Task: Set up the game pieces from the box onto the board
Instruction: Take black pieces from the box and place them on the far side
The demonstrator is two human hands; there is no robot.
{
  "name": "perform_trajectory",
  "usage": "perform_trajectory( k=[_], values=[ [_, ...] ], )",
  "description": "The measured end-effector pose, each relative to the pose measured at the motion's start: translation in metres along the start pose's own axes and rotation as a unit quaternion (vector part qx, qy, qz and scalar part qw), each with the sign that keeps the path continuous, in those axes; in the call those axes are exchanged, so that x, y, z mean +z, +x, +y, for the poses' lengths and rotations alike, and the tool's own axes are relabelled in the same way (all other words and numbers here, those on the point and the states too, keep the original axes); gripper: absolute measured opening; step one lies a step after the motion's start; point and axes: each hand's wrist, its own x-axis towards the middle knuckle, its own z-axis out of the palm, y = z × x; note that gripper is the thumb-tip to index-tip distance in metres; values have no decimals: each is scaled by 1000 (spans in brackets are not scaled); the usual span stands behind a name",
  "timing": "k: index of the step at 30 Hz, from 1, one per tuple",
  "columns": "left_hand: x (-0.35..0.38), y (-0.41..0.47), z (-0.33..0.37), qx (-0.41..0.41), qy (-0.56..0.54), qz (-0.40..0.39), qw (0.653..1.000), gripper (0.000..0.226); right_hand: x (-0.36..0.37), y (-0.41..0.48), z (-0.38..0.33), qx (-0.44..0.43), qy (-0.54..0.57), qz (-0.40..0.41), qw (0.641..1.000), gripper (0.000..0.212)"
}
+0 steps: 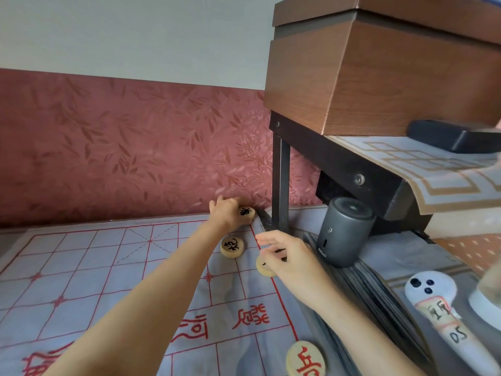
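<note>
Marking hidden: piece (263,268) under right hand (288,257).

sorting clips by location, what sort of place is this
Likely a room in a home: a cloth xiangqi board beside a red leaf-patterned wall, a wooden cabinet on a dark stand, and a small grey cylindrical device beside it.

The tabletop (6,240) carries a grey cloth board (81,267) under the left hand (226,213) and right hand (287,259). Just right of the right hand lies a dark slatted mat (366,289), and beyond it stands a black stand leg (280,172).
</note>
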Motion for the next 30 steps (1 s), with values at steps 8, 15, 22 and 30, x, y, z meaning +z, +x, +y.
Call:
perform_trajectory(
  k=[8,15,22,30],
  values=[
    [-22,-22,0,11,-84,42,995,49,-2,-3,-6,14,10,-4,1000,31],
    [-57,-77,-9,57,-222,74,971,29,1,-8,-31,29,31,-7,999,28],
    [-116,-152,-27,59,-241,84,965,20,5,-20,-71,-3,32,-20,999,32],
    [-166,-250,-82,38,-189,114,974,21,47,-43,-127,-52,29,-68,996,32]
  ],
)
